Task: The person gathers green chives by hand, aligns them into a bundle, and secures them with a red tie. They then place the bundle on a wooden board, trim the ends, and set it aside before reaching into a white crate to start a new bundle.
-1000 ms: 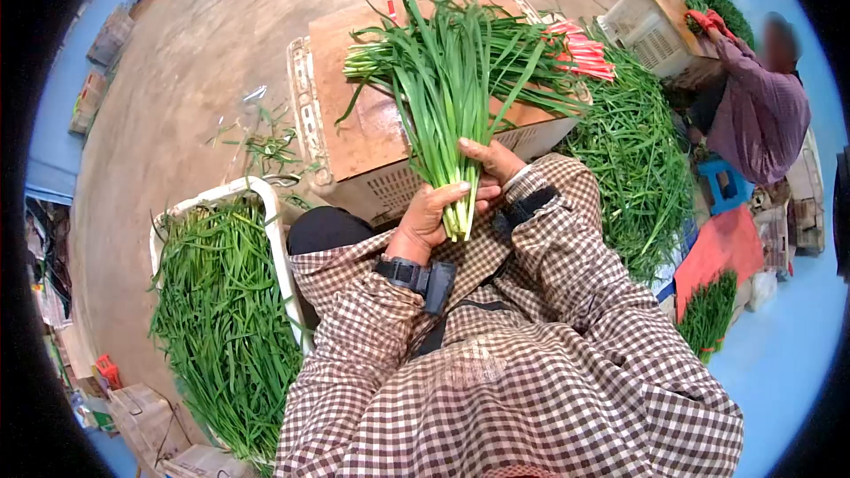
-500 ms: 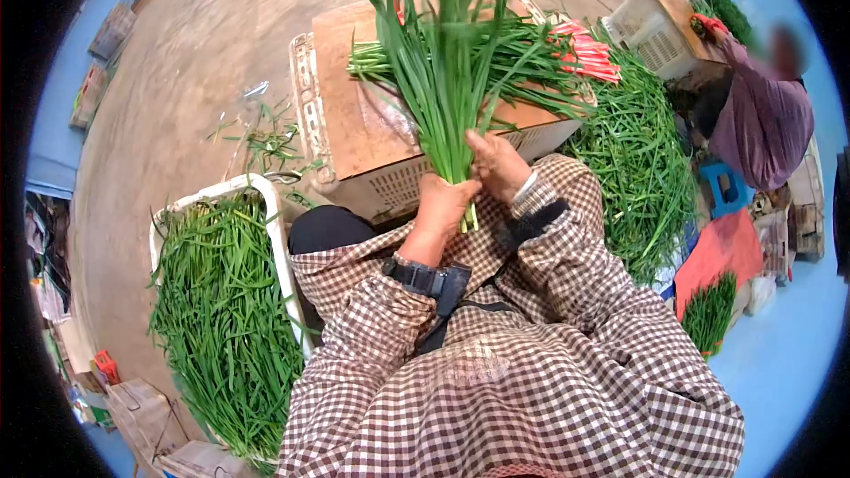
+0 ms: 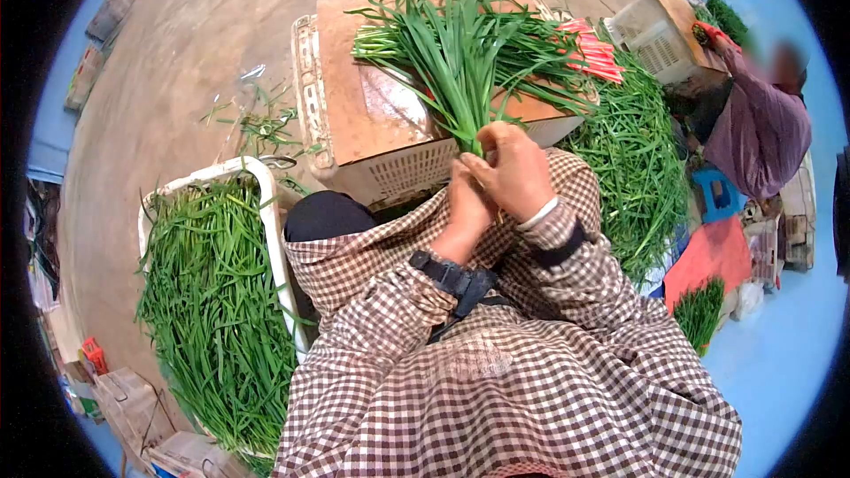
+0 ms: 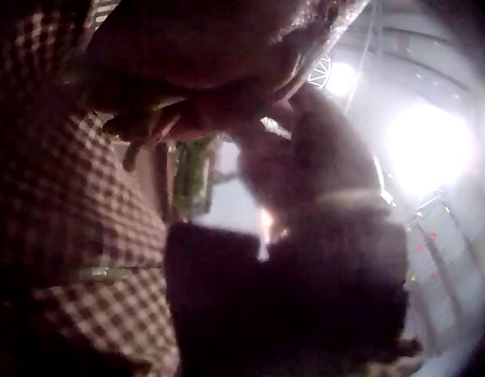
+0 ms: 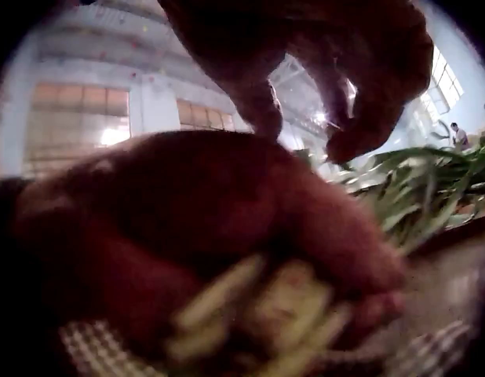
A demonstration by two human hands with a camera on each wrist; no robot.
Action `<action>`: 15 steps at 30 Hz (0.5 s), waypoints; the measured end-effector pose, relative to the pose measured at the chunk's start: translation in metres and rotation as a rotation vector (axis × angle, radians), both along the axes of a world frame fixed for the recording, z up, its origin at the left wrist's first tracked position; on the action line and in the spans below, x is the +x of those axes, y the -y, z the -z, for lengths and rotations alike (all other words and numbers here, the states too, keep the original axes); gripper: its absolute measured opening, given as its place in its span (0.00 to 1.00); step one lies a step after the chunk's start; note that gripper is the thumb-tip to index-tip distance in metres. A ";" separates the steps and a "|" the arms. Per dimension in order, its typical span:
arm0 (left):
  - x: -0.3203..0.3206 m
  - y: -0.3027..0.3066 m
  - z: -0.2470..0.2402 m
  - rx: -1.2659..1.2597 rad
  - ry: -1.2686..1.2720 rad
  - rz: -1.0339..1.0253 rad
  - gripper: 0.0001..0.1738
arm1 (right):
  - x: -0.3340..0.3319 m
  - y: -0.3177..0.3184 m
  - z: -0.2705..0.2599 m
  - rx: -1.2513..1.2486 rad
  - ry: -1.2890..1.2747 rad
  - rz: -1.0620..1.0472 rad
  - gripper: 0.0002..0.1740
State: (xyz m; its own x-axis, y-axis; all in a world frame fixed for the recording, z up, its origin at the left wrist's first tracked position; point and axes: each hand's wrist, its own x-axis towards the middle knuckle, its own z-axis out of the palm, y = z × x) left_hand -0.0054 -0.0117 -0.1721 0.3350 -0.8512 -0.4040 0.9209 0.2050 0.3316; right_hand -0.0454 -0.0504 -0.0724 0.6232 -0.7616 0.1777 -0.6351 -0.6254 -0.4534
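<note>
Both hands meet over my lap on one bunch of green chives (image 3: 460, 53). My left hand (image 3: 467, 205) grips the stalks near their pale cut ends (image 5: 258, 314). Just above it, my right hand (image 3: 513, 168) curls over the same stalks, its fingers (image 5: 344, 86) bent over the left hand in the right wrist view. The leaves fan away from me over a cardboard-topped crate (image 3: 354, 115). The left wrist view is dark and shows only my left hand (image 4: 195, 71) and the right wrist (image 4: 321, 173).
More chives and red bands (image 3: 591, 49) lie on the crate. A loose chive heap (image 3: 642, 159) is on the right, and a white basket (image 3: 270, 212) full of chives is on the left. A seated person (image 3: 761, 124) works at another crate (image 3: 655, 31) far right.
The bunch stood upright in both hands and has tipped forward, its leaves now over the crate. My right hand has moved over the stalks above my left hand.
</note>
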 end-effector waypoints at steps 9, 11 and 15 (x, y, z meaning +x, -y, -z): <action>0.013 -0.017 -0.016 -0.210 0.178 0.263 0.15 | -0.015 0.008 0.020 0.253 0.350 -0.076 0.10; 0.021 -0.024 -0.011 -0.336 -0.052 0.326 0.13 | -0.019 0.013 0.021 0.405 0.442 -0.068 0.10; 0.013 -0.023 -0.003 -0.258 -0.132 0.124 0.15 | -0.014 0.006 0.016 0.023 0.405 -0.343 0.12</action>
State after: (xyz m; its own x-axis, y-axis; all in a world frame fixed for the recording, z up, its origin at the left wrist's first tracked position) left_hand 0.0075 0.0116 -0.1687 0.1812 -0.9624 -0.2022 0.9758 0.1504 0.1587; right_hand -0.0595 -0.0566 -0.0889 0.7220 -0.5325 0.4418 -0.1668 -0.7537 -0.6357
